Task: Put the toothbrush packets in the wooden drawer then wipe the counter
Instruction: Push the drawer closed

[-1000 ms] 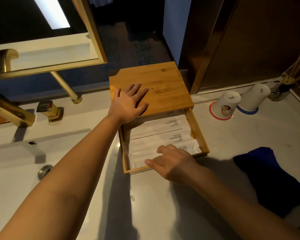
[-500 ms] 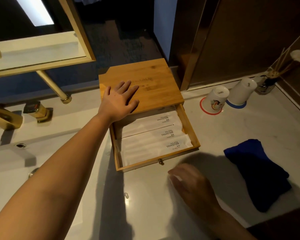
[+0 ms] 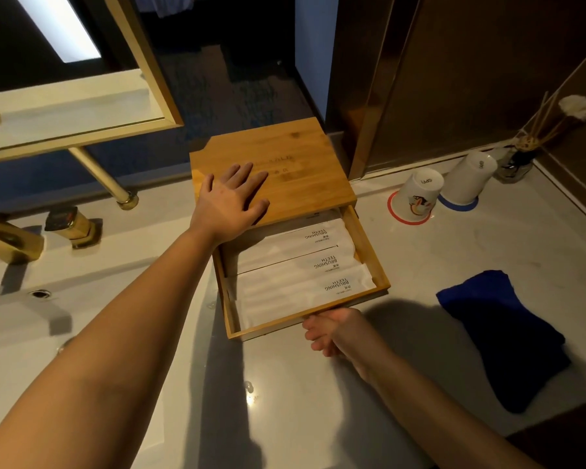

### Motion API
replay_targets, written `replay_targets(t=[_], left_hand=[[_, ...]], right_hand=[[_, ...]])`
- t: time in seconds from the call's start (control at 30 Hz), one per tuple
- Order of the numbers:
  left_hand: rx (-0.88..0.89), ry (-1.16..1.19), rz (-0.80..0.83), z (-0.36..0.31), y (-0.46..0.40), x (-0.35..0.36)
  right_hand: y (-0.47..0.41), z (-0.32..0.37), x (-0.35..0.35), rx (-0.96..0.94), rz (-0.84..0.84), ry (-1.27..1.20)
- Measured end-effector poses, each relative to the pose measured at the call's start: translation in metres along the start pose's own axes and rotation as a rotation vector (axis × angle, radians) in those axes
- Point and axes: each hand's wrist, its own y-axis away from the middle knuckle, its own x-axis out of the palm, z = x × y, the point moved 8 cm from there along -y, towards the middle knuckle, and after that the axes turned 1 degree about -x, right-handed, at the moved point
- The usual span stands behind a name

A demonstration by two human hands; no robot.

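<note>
At centre, on the pale glossy marble surface (image 3: pixel 437 265): a square bamboo box (image 3: pixel 278 164) with a smooth flat lid, its wooden drawer (image 3: pixel 369 245) pulled out toward 6 o'clock. Three white, flat, oblong toothbrush packets (image 3: pixel 291 275) printed "BRUSHING TEETH" lie side by side inside the drawer.

Left hand (image 3: pixel 230 201): pressed flat on the lid, fingers straight and spread.

Right hand (image 3: pixel 335 328): at the drawer's front edge, fingers curled toward it; I cannot tell whether they grip the knob.

At 3 to 4 o'clock: a blue cloth (image 3: pixel 501 336), soft and crumpled.

At 1 to 2 o'clock: two upturned white cups (image 3: pixel 420 191) on round coasters, then a glass reed diffuser (image 3: pixel 521 157).

At 9 o'clock: a brass faucet (image 3: pixel 11 242) over a white basin (image 3: pixel 21 333).
</note>
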Motion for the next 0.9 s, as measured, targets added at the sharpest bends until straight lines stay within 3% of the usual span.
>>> replay_targets(t=[0.5, 0.9], left_hand=[[0.002, 0.002, -0.009, 0.001, 0.0, -0.001], [0.003, -0.002, 0.012, 0.003, -0.001, 0.001]], right_hand=[[-0.033, 0.027, 0.001, -0.189, -0.121, -0.051], [-0.085, 0.069, 0.004, -0.248, -0.121, -0.014]])
